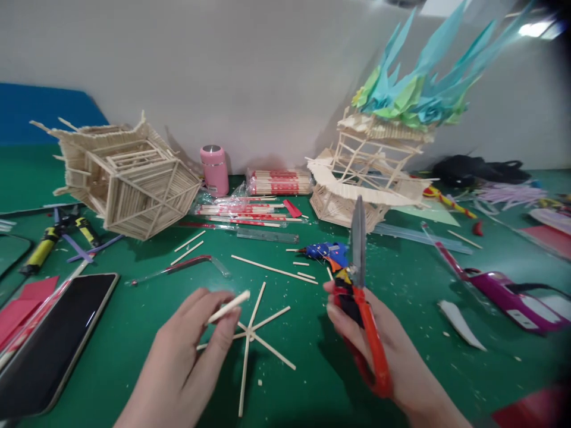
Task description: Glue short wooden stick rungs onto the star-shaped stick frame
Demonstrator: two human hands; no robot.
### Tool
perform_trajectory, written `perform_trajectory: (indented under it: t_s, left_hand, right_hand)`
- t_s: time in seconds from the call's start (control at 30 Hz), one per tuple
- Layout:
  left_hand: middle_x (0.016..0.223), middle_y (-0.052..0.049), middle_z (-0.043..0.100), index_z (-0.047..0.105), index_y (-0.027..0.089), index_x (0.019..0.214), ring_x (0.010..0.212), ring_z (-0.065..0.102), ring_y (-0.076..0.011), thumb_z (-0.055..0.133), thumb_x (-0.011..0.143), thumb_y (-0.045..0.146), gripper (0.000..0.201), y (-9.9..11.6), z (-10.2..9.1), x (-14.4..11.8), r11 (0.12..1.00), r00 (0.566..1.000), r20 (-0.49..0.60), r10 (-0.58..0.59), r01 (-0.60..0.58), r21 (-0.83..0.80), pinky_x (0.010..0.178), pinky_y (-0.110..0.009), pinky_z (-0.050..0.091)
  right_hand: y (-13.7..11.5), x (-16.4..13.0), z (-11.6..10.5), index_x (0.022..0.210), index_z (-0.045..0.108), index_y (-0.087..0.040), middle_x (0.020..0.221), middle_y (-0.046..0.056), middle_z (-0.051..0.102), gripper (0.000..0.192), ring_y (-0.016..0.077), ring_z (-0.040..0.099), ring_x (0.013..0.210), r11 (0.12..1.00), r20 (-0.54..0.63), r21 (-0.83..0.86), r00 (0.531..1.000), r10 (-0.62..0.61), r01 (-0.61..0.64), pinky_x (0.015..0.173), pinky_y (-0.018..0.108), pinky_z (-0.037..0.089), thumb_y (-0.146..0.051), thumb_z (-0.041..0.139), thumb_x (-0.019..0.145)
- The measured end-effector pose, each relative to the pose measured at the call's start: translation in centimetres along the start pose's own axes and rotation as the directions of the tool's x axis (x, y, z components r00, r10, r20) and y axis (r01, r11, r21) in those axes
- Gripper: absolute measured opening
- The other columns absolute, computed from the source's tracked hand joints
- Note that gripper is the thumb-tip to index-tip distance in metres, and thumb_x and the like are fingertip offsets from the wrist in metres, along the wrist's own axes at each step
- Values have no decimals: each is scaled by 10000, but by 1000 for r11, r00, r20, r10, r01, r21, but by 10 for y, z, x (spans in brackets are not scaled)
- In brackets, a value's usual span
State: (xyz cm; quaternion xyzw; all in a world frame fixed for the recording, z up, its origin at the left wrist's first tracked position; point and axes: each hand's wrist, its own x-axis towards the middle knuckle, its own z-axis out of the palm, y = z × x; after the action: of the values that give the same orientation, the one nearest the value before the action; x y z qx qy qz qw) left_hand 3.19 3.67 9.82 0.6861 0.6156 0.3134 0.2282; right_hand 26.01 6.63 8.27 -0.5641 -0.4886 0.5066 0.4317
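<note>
Pinching a stick (229, 307) in your left hand (187, 342) and gripping scissors (363, 303) in your right hand (396, 336), angle the blades (358, 241) away.

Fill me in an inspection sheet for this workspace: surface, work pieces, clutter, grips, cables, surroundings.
Surface: green tabletop, dotted with small scraps.
Work pieces: six-armed stick star lies flat, partly hidden by the left grip.
Clutter: loose stick, blue glue gun, dark-screened phone, bundled sticks.
Grips: left pinches a short stick; right grip holds orange-handled scissors, blades upward in view.
Cables: none clearly seen; dark curved line at left edge unidentifiable.
Surroundings: pale wall behind; stick model left, paper-topped model right, pink bottle between.
</note>
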Motion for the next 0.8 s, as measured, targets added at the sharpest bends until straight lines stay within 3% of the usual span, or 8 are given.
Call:
perform_trajectory:
  t_s: [0.07,0.13,0.23,0.33,0.5,0.8]
  left_hand:
    - [746,-29,603,608,219,826,639,594,-156,429,850,328,211,-16,4,-11,989,994,60,87,-94,117,544,-232,489]
    - [718,-32,599,611,207,804,618,594,-156,441,845,297,196,-29,18,-25,943,976,77,202,-215,255,539,-240,492]
    - [737,-54,635,617,169,880,636,616,-181,496,822,316,200,-38,45,-45,796,909,119,399,-408,447,548,-267,507]
    - [801,-91,660,619,132,925,676,629,-216,519,802,382,296,-44,62,-54,706,896,165,411,-428,565,551,-302,513]
    - [912,-112,664,618,131,952,745,623,-227,509,819,305,245,-56,67,-52,669,886,195,420,-447,594,603,-325,509]
    - [902,-100,647,609,147,941,737,600,-207,399,889,241,236,-58,52,-37,724,880,141,454,-457,516,630,-333,479]
  right_hand:
    - [3,2,-10,963,564,-213,875,31,624,371,190,605,798,988,-21,-133,996,-84,80,685,278,532,-424,684,683]
    - [8,2,-18,935,535,-222,828,27,626,310,191,615,775,951,6,-286,993,-119,116,664,271,535,-420,643,723]
    - [19,1,-27,862,509,-239,719,7,627,224,181,619,634,804,52,-577,989,-140,144,549,255,515,-408,602,749]
    - [29,-2,-31,852,505,-245,746,19,652,227,201,632,623,649,66,-743,983,-170,162,527,274,506,-406,599,721]
    - [37,-7,-30,929,502,-235,844,50,670,283,228,656,735,621,72,-773,991,-115,129,604,312,529,-406,573,715]
    - [42,-9,-27,940,477,-232,868,48,659,271,213,643,762,645,92,-760,996,-18,82,657,322,526,-398,546,737]
